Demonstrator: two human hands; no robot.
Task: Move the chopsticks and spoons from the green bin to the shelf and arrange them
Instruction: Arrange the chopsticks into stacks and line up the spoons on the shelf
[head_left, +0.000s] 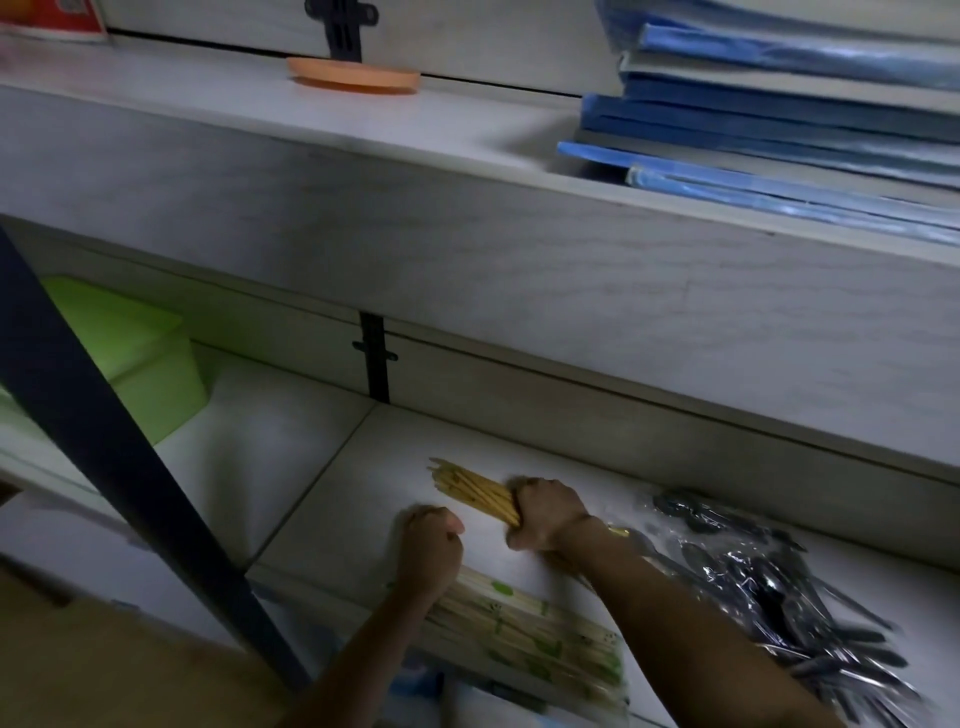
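We see the green bin at the far left of the lower shelf, partly behind a dark slanted post. From this angle we cannot tell what is inside it. On the right side of the same shelf lie clear plastic bags, and in them are dark, shiny spoons heaped together. At the near edge there is a flat pack in a wrapper with green print (pale chopsticks are inside it).

The right hand is closed firmly around a bundle of yellow chopsticks. The bundle lies low on the white shelf board, and its free ends point to the far left, away from the hand. The spoon bags are just to the right of this wrist. The left hand is just beside the bundle, on its near left side. Its fingers are curled into a fist and we see nothing in it. Its forearm passes over the left end of the flat pack.

On the upper shelf there is an orange dish in the middle. At the right stands a stack of blue folders.
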